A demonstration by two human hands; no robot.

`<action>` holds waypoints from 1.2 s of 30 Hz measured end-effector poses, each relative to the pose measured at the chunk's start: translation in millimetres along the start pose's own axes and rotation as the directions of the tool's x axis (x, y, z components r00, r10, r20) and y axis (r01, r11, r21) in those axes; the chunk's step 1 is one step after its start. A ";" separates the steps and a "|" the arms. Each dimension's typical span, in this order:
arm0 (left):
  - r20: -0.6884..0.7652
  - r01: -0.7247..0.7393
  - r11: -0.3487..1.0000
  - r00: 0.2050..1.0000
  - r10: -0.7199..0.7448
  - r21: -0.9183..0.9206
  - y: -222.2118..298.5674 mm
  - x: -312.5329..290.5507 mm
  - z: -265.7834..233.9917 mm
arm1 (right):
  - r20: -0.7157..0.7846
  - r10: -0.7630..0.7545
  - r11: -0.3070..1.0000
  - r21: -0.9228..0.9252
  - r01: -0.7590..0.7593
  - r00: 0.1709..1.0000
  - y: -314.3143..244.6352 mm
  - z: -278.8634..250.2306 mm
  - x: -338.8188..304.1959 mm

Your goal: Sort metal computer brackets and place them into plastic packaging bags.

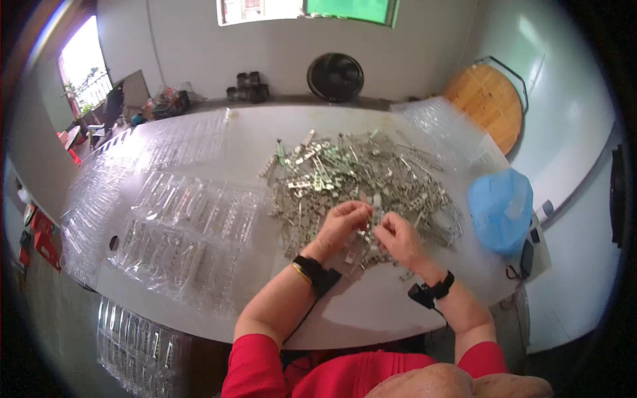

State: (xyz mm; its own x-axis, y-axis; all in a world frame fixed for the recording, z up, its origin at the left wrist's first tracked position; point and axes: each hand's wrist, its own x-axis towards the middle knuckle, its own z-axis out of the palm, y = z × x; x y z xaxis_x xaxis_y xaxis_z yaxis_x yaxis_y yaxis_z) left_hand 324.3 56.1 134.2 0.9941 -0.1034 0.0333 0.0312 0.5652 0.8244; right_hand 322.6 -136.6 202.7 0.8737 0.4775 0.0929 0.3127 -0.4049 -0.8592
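Fingers (363, 209) of the left hand (342, 223) and right hand (401, 240) look pinched, apparently on a small metal part (371, 225) (too tiny to be sure), over the desk (371, 322). Clear trays (231, 275) at left hold rows of strips; a large heap (325, 176) lies loose.

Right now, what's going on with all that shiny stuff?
Someone in a red top is at a white table, working over a big heap of small metal pieces. The left hand and right hand are close together with fingers bent, but what's between them is too small to make out. On the left, clear plastic trays have metal strips in them. A blue bag sits right of the heap.
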 end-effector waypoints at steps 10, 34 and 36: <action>-0.035 -0.078 0.997 0.996 0.078 -0.016 0.1 14.2 -15.7 | -0.204 -0.353 0.925 -0.220 0.309 0.913 -15.0 -24.4 26.3; 0.008 -0.079 0.994 0.997 0.080 -0.076 -0.8 11.2 -4.5 | -0.217 -0.267 0.899 0.294 0.323 0.939 -6.3 -24.0 33.6; 0.032 -0.075 0.996 0.997 0.077 -0.050 -0.8 11.0 -6.2 | -0.192 -0.180 0.880 0.408 0.245 0.965 -6.2 -25.1 34.4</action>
State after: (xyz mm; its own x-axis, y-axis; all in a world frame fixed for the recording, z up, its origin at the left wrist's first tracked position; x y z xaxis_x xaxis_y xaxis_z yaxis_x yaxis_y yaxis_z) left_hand 335.9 59.6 130.4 0.9897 -0.0856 0.1144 -0.0385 0.6116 0.7902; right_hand 360.1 -137.2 223.9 0.8584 0.3835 0.3407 0.3372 0.0785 -0.9381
